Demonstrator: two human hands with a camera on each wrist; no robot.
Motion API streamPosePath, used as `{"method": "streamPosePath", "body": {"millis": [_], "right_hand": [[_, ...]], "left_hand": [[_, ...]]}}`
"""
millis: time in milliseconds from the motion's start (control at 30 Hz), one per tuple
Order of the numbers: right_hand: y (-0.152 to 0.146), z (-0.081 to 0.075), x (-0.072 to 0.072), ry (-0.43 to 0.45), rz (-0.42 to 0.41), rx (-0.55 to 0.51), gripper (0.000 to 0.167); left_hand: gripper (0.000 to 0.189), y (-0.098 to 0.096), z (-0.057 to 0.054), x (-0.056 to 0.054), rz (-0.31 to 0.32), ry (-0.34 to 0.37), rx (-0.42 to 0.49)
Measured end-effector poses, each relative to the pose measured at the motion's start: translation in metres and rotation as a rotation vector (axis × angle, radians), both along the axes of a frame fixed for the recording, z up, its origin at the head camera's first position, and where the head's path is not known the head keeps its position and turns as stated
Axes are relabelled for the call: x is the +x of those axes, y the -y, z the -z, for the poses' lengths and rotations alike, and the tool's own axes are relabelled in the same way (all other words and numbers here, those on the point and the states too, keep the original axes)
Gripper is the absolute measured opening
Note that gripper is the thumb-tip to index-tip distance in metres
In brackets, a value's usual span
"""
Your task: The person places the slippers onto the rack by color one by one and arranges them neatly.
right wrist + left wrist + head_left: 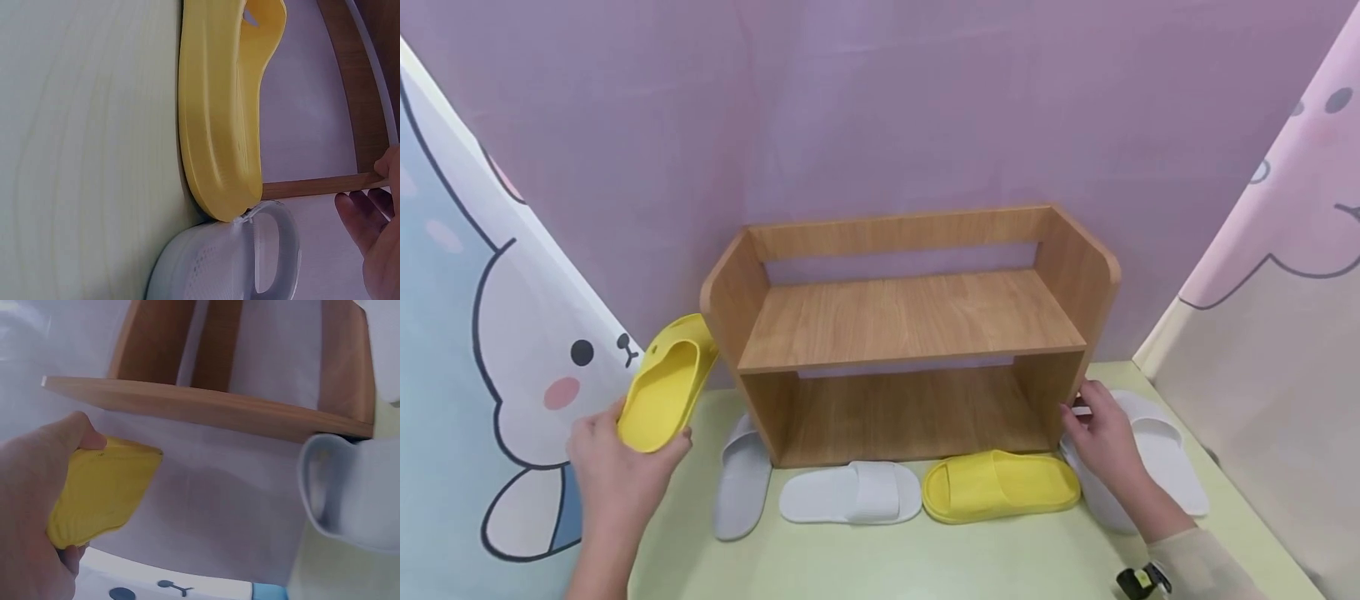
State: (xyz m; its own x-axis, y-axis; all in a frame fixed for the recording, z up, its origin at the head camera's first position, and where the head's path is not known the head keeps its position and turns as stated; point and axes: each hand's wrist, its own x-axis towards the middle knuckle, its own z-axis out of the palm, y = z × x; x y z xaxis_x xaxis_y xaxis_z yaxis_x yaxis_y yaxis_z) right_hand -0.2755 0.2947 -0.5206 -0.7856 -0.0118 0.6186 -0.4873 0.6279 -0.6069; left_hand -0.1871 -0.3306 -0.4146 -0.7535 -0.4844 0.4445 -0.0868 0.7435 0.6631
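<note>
Left hand grips one yellow slipper at nine o'clock; right hand, four o'clock, seemingly pinches the two-shelf rack. Four-to-eight: second yellow slipper, four pale slippers.

A home-like corner hung with printed cloth; a real home or a mock-up, the views cannot tell.
Purple cloth spans the top of the head view; a left panel bears a big cartoon animal, and a right panel shows another in pink at upper right, as in a child's room. Household goods stand at centre: a small wood shelf, with slippers around its foot on a pale surface.
</note>
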Motion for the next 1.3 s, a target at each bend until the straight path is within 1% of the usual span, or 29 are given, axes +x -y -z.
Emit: {"method": "streamPosePath", "body": {"millis": [167, 333, 467, 567, 633, 733, 833, 967, 1233, 1300], "right_hand": [[0.001, 0.001, 0.001, -0.015, 0.01, 0.002, 0.045], [0.001, 0.001, 0.001, -0.019, 0.012, -0.002, 0.041], [0.001, 0.002, 0.001, -0.019, 0.018, 0.004, 0.04], [0.001, 0.002, 0.001, -0.016, 0.021, 0.007, 0.04], [0.001, 0.001, 0.002, -0.012, 0.021, 0.007, 0.04], [0.002, 0.0, 0.002, -0.006, 0.025, 0.01, 0.042], [0.002, 0.0, 0.002, -0.005, 0.028, 0.013, 0.043], [0.002, 0.001, 0.001, -0.012, 0.027, 0.01, 0.043], [0.002, 0.001, 0.001, -0.028, 0.022, 0.007, 0.042], [0.002, 0.001, 0.001, -0.03, 0.023, 0.009, 0.043]], "left_hand": [[0.096, -0.005, -0.011, 0.003, -0.013, -0.08, 0.01], [0.094, -0.01, -0.02, 0.002, -0.005, -0.209, 0.012], [0.092, -0.011, -0.027, 0.002, 0.008, -0.314, -0.017], [0.091, -0.012, -0.033, 0.002, 0.006, -0.366, -0.042], [0.092, -0.013, -0.037, 0.003, -0.006, -0.379, -0.051], [0.097, -0.016, -0.045, 0.004, -0.037, -0.344, -0.037], [0.099, -0.02, -0.053, 0.005, -0.055, -0.34, -0.036], [0.096, -0.023, -0.06, 0.003, -0.038, -0.396, -0.051], [0.094, -0.029, -0.069, 0.002, 0.006, -0.452, -0.086], [0.093, -0.031, -0.071, 0.002, 0.008, -0.467, -0.094]]}}
